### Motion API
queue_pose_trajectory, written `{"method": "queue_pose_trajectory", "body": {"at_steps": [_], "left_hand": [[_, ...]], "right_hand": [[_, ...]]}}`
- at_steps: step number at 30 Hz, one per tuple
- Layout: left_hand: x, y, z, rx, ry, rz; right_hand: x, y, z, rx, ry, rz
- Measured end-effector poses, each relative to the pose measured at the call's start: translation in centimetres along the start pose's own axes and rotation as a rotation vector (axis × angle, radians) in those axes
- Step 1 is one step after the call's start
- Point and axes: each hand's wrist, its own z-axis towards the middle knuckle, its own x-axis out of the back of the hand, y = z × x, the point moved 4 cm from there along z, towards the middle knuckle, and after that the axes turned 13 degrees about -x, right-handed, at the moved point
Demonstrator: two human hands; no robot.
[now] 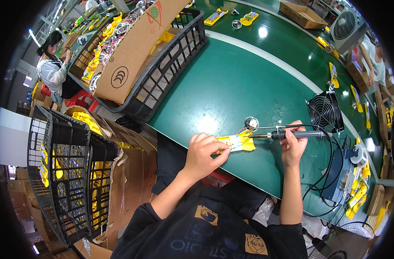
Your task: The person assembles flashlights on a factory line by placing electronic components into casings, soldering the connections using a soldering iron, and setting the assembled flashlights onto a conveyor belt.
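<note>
My left hand [205,156] pinches the near end of a yellow plastic casing [247,144] with a pale insert and thin wires, low over the green table. In my right hand [293,146] is a soldering iron [307,134] with a grey handle, held level like a pen. A thin metal tube fixed along the iron runs toward its tip. That tip reaches the casing's wired end; whether it touches a wire is too small to tell. Just beyond lies a small round silver part [251,122], which looks like a speaker, with wires leading to the casing.
A black fan [325,113] stands beyond my right hand. The iron's cable loops to a blue box [338,175] at right, near more yellow casings [357,196]. A black crate [173,64] with cardboard stands far left. Casings lie along a green conveyor [287,41]. Other people work nearby.
</note>
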Motion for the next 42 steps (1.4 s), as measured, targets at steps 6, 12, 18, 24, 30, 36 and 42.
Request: {"method": "queue_pose_trajectory", "body": {"at_steps": [6,12,18,24,30,36,42], "left_hand": [[0.0,-0.3,-0.1,-0.026,0.037,0.007],[0.6,0.1,0.0,-0.058,0.034,-0.014],[2.2,0.7,1.6,-0.042,-0.091,0.118],[1.7,-1.9,4.2,-0.087,-0.392,0.068],[-2.2,-6.2,16.4,-0.056,-0.246,0.073],[-10.8,-12.3,31.7,-0.053,-0.088,0.234],[-18.5,-17.8,36.3,0.098,-0.177,0.419]], "right_hand": [[1.0,-0.1,0.6,0.090,0.085,0.139],[4.0,-0.2,1.6,0.274,0.354,0.214],[6.0,1.2,2.6,0.251,0.443,0.085],[6.6,2.4,3.5,0.299,0.518,-0.034],[6.9,2.3,3.3,0.356,0.585,-0.131],[5.2,1.1,3.1,0.378,0.570,-0.165],[5.6,0.8,3.2,0.355,0.594,-0.180]]}}
